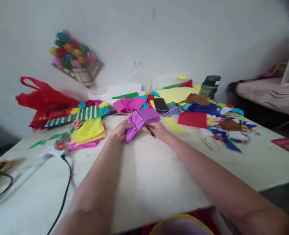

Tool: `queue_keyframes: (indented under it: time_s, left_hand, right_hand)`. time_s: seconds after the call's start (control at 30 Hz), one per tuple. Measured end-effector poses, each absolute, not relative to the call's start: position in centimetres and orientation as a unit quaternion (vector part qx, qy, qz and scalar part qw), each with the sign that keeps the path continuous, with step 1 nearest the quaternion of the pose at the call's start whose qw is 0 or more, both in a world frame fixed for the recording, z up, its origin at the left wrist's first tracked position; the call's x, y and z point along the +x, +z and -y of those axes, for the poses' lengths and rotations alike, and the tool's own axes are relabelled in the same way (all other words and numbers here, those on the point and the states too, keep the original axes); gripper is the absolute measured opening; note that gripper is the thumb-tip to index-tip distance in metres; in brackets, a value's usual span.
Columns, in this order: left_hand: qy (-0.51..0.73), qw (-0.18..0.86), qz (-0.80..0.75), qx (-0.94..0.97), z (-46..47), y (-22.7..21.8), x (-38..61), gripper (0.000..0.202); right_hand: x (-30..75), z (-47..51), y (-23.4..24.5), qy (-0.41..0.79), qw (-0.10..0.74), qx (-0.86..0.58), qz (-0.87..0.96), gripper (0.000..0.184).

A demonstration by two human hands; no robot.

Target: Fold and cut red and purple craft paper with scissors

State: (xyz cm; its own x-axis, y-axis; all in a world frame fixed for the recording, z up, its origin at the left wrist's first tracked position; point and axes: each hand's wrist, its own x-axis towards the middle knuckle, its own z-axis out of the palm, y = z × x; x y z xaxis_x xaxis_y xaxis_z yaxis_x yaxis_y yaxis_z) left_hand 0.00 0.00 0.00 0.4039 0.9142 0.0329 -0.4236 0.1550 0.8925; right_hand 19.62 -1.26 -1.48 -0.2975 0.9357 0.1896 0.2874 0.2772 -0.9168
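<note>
Closest to the person, both bare forearms stretch out over an open stretch of the pale counter (144, 182), and a black cable (64, 189) trails off toward its left edge. Further out the hands meet. The left hand (120, 131) has its fingers closed over the near edge of a folded purple paper (134, 127), pinching it down against the counter. The right hand (160, 130) is curled round the dark handle of a pair of scissors (144, 122), whose thin blades lie across the top of the paper. The purple paper sits about mid-counter, just in front of the scrap heap. It looks light, thin and limp, likely to crease or tear, so I'd hold it close to a fold, flat between thumb and fingers, not by a loose corner. To its left lies a yellow sheet (89, 130); behind it are pink pieces (129, 103), a dark phone (161, 104), a red sheet (193, 119) and mixed scraps. Furthest back are a red bag (45, 101), a dark jar (210, 85) and, on the wall, a basket of paper flowers (73, 57).
</note>
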Motion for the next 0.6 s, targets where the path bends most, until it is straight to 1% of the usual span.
queue_keyframes:
  time_s: [0.13, 0.4, 0.53, 0.6]
  left_hand:
    - [0.470, 0.703, -0.274, 0.457, -0.45, -0.23, -0.02, 0.050]
    - [0.468, 0.693, -0.279, 0.472, -0.87, -0.55, -0.46, 0.055]
    - [0.467, 0.692, -0.281, 0.474, -0.66, -0.30, -0.32, 0.061]
    - [0.464, 0.693, -0.280, 0.475, -0.55, -0.19, -0.27, 0.065]
  right_hand:
    - [19.47, 1.03, -1.82, 0.431, 0.402, -0.436, 0.680, 0.037]
    - [19.36, 0.80, -2.26, 0.463, 0.414, -0.424, 0.660, 0.035]
    - [19.35, 1.10, -1.94, 0.482, 0.415, -0.434, 0.638, 0.033]
    - [19.32, 1.42, -1.57, 0.474, 0.424, -0.453, 0.625, 0.038]
